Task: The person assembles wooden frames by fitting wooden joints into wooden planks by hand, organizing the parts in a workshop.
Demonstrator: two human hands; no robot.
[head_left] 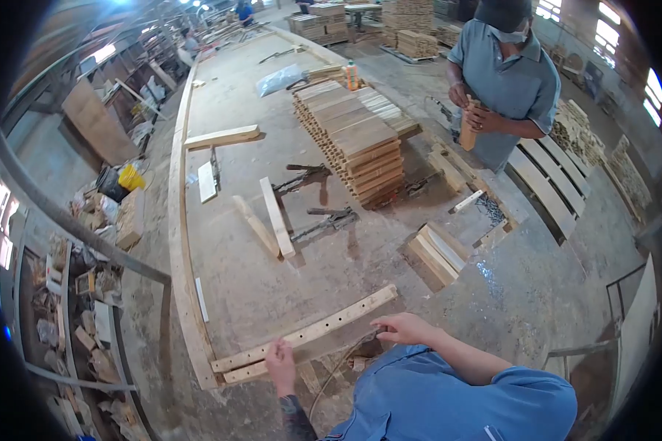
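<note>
My left hand [279, 361] is at the near end of the table, over the edge of a long wooden strip with a row of holes [307, 334]. Its fingers are bent together, and anything between them is too small to make out. A second wooden strip [246, 373] lies along the near side of the first, partly behind that hand. To the right, my right hand [407, 328] hovers by the table edge near the strip's right end, its fingers loosely apart. Just under its fingertips runs a thin dark hose or cord [346, 354], leading down beside my blue shirt.
Stacked wooden slats [353, 140] stand mid-table, with metal clamps [327, 220] beside them. Loose wood pieces [277, 218] lie to the left, and a small board stack [435, 256] at the right. Across the table, a co-worker [504, 81] holds wood blocks. A metal rail [88, 231] crosses the left.
</note>
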